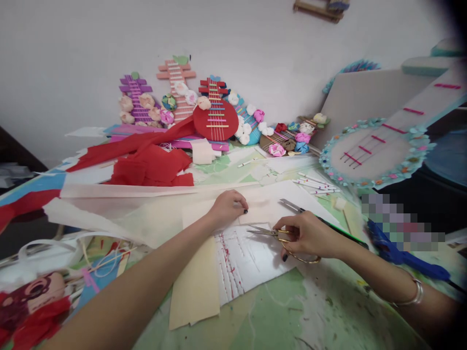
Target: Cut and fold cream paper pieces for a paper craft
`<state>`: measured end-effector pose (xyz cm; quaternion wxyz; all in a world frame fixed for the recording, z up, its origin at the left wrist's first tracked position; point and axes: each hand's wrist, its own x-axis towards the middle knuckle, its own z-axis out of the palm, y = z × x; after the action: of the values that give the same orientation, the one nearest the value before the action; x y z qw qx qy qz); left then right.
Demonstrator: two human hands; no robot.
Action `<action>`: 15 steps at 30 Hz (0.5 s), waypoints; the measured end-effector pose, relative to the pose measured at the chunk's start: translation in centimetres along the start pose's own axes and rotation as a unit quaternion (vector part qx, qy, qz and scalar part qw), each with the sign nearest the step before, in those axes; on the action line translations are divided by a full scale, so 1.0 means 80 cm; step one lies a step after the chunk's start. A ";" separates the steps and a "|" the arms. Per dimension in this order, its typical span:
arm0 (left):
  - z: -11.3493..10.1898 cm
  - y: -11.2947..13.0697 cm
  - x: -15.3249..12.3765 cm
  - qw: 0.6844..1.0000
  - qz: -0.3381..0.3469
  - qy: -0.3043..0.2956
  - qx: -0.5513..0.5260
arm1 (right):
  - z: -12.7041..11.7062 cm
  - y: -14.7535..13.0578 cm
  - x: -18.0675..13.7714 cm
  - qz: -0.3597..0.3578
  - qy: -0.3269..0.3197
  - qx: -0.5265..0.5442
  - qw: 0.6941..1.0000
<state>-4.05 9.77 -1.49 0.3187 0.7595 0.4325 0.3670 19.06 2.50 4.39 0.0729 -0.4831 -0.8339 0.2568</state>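
In the head view, the left hand (228, 206) lies knuckles up near the middle of the green-painted counter (292, 311), on a wide pale cream paper sheet (153, 218). Its grip is curled, with the fingertips tucked down against the sheet. Whether they pinch the paper cannot be told.

Just to its right, the right hand (310, 236) has its grip pinched around the gold-handled steel scissors (277, 234). Fingers pass through the round loops and the narrow blades point left toward the left hand. The blade tips lie over the far edge of a white foam board scored with lines and smeared with red marks (248, 262). That board lies between the two forearms, toward the counter's near edge. A plain cream card (197, 287) overlaps its left side.

A silver bangle (416, 294) circles the right wrist. Just beyond the right hand a silver metal blade (290, 205) lies flat on the paper.

Toward the right edge are a blue glue gun (397, 253) and a row of white marker pens (314, 183). Behind them leans a large round grey cardboard lute with teal trim (375, 153).

Crumpled red crepe paper (153, 167) lies near the far edge. Behind it, against the wall, stand small paper lutes, among them a red round-bodied paper lute (215, 121).
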 end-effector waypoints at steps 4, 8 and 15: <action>0.001 -0.002 0.000 1.000 0.004 0.003 0.003 | 0.001 0.003 0.004 0.007 0.006 -0.011 1.000; 0.002 -0.006 0.001 1.000 0.010 0.006 -0.001 | 0.000 0.005 0.007 0.013 0.004 -0.015 1.000; 0.002 -0.004 0.001 1.000 0.011 0.001 0.005 | 0.000 0.007 0.017 0.004 -0.005 -0.038 0.999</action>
<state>-4.03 9.97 -1.79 0.3102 0.7654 0.4265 0.3689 18.73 3.90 3.97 0.0490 -0.4871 -0.8418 0.2274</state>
